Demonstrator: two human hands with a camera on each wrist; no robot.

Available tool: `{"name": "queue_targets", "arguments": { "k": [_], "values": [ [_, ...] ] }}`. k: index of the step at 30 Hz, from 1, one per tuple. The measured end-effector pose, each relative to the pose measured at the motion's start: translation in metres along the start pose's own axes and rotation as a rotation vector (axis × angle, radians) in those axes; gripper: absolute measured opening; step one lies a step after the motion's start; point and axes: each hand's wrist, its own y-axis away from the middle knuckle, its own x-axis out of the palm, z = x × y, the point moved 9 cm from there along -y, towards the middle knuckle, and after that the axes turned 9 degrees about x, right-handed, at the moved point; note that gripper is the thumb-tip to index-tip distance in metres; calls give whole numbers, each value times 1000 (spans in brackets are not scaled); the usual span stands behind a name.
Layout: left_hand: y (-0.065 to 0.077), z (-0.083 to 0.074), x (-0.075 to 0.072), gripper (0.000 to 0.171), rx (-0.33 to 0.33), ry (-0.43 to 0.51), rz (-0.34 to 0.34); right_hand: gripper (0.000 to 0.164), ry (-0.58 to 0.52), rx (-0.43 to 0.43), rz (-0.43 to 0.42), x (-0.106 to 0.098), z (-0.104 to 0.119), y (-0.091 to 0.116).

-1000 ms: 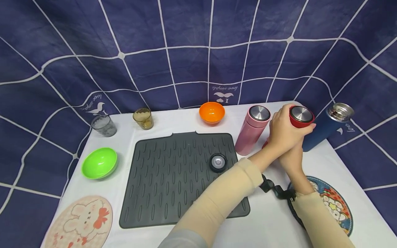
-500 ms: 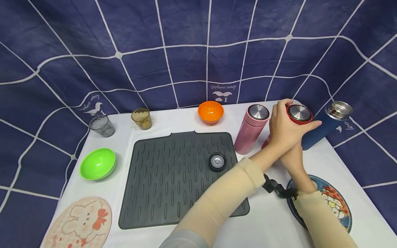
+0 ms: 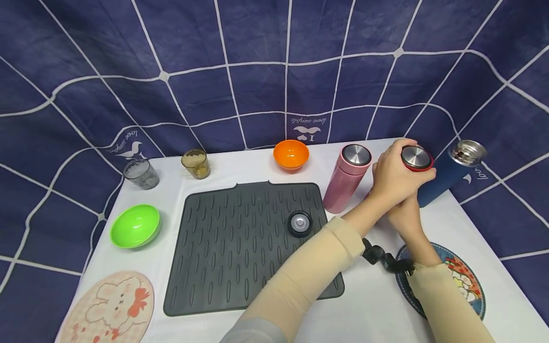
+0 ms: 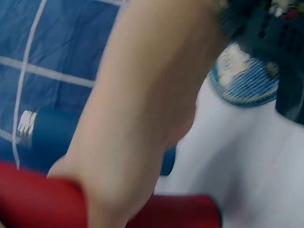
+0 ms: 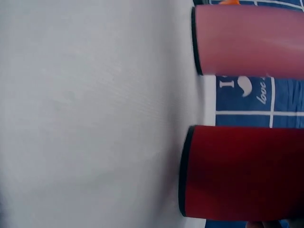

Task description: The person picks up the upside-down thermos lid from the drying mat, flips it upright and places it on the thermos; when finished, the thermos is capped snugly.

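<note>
A red thermos point(image 5: 242, 173) with a steel-topped lid point(image 3: 417, 158) stands upright at the right of the table. My left hand point(image 3: 396, 174), its arm crossing over the right one, grips the lid from above. Below it my right hand point(image 3: 404, 216) holds the thermos body, mostly hidden in the head view; the left wrist view shows this right hand point(image 4: 123, 142) around the red body. Just left stands a capped pink thermos point(image 3: 346, 178). Close on the right is a blue thermos point(image 3: 443, 176), its steel mouth uncovered.
A black screw cap point(image 3: 299, 224) lies on a dark drying mat point(image 3: 231, 257). An orange bowl point(image 3: 291, 155), brown glass point(image 3: 196, 164), grey glass point(image 3: 141, 174) and green bowl point(image 3: 135, 226) line the back and left. Round placemats lie front left point(image 3: 109, 309) and front right point(image 3: 465, 276).
My left thumb spread out to the right, then came back against the lid, and the left hand turned slightly. The right hand has stayed on the thermos body.
</note>
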Motion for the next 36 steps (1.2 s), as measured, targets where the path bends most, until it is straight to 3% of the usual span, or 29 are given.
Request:
{"name": "queue_targets", "arguments": {
  "k": [4,6,10,14,17,19,23,26,28,31,36],
  "values": [
    [8,-2,-6,74,1,-45,-157,49,21,-42,-27,-2,3,4],
    [8,-2,-7,71,15,-42,-173,53,24,-40,-24,-3,3,4],
    [3,-1,-6,63,35,-30,-91,70,22,17,0,-3,-1,1],
    [-3,3,0,58,-15,24,40,72,19,99,62,0,-7,0],
    [-3,5,2,57,-40,35,76,73,-3,107,93,3,-8,0],
    [-1,4,1,63,-26,15,36,70,-3,65,72,3,-5,0],
    [10,4,-4,74,8,-15,-140,50,26,-32,15,2,3,4],
    [15,6,-6,71,19,0,-200,52,39,-61,14,3,6,6],
    [14,7,-7,65,33,4,-185,60,31,-51,26,3,6,4],
    [8,7,-4,64,53,40,-109,72,13,-21,48,2,4,2],
    [4,10,2,67,21,125,3,69,-14,12,81,1,0,-1]
  ]
}}
